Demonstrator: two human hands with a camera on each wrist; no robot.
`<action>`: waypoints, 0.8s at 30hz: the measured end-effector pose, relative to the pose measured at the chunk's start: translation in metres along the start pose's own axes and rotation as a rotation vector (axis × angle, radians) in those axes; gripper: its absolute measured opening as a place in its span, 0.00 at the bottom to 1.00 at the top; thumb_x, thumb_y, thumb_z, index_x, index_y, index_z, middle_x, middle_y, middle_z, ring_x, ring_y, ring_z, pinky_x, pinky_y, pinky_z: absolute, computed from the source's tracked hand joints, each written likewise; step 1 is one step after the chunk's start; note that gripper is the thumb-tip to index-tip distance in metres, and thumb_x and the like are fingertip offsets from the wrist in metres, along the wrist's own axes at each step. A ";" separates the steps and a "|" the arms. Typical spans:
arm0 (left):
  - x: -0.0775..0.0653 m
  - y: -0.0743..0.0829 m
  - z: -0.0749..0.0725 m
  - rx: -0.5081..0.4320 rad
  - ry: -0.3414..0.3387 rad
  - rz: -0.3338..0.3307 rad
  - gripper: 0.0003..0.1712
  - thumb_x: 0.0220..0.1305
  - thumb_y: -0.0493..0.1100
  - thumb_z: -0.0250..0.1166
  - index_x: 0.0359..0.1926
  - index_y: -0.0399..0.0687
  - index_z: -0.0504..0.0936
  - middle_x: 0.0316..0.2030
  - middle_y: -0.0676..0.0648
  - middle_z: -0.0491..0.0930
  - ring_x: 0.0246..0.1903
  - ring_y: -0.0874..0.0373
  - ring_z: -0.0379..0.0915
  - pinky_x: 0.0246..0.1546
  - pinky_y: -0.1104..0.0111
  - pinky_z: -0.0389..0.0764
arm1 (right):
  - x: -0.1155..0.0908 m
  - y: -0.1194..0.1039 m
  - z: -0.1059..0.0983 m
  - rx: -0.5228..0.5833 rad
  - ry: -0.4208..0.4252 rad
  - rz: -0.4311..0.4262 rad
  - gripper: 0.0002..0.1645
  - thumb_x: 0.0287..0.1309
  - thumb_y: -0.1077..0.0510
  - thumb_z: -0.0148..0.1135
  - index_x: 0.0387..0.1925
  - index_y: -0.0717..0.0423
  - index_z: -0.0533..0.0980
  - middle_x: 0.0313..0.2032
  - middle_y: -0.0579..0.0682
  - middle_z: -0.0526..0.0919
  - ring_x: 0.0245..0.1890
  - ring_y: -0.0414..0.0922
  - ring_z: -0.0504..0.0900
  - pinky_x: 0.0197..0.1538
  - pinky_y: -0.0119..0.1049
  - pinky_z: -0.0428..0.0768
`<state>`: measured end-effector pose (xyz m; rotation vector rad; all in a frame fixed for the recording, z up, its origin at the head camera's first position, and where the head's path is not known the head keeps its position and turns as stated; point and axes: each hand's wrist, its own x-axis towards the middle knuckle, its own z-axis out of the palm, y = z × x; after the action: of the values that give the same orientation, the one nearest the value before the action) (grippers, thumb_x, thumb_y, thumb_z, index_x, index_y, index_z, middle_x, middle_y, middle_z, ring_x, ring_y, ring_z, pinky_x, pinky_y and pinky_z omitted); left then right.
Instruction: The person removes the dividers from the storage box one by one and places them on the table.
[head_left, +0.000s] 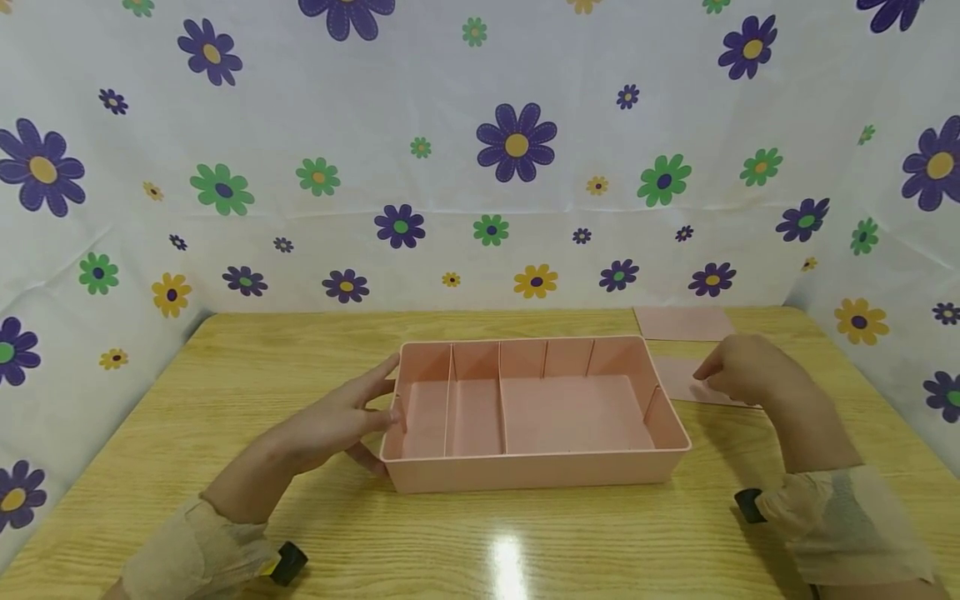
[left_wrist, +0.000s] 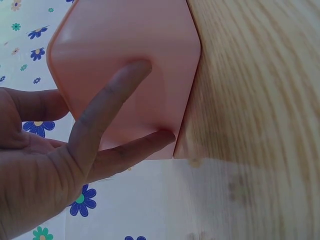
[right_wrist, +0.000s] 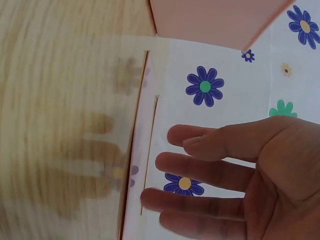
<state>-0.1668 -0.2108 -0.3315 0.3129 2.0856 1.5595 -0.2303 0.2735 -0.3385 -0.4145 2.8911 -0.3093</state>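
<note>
A pink plastic tray (head_left: 558, 475) with several upright dividers stands in the middle of the wooden table. My left hand (head_left: 352, 412) rests against its left end. In the left wrist view its straight fingers (left_wrist: 107, 107) press on the tray's outer wall (left_wrist: 125, 35). My right hand (head_left: 738, 371) hovers right of the tray over a flat pink panel (head_left: 675, 377). The right wrist view shows that hand (right_wrist: 225, 175) with relaxed fingers holding nothing, beside the panel edges (right_wrist: 137, 145). A corner of the tray (right_wrist: 215, 17) shows at the top.
A second flat pink panel (head_left: 682, 323) lies at the back right of the table (head_left: 525, 542). Flowered cloth (head_left: 480, 167) walls the table at the back and on both sides. Bare wood lies in front of the tray.
</note>
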 end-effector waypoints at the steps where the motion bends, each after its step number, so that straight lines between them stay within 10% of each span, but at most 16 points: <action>1: 0.000 0.000 0.000 0.000 -0.001 0.000 0.41 0.67 0.36 0.49 0.71 0.69 0.39 0.70 0.41 0.45 0.57 0.39 0.63 0.29 0.47 0.81 | 0.001 -0.001 0.001 -0.003 -0.012 0.001 0.11 0.51 0.59 0.58 0.35 0.58 0.82 0.34 0.55 0.83 0.33 0.50 0.78 0.39 0.50 0.79; 24: -0.001 0.002 0.001 0.010 0.006 -0.009 0.42 0.67 0.36 0.49 0.71 0.70 0.39 0.69 0.41 0.46 0.56 0.39 0.63 0.30 0.46 0.80 | 0.004 0.005 0.014 -0.043 -0.065 0.021 0.18 0.60 0.63 0.46 0.47 0.64 0.77 0.47 0.67 0.77 0.51 0.66 0.70 0.54 0.59 0.70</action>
<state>-0.1655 -0.2093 -0.3297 0.3024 2.0973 1.5464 -0.2314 0.2742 -0.3541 -0.3929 2.8412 -0.2260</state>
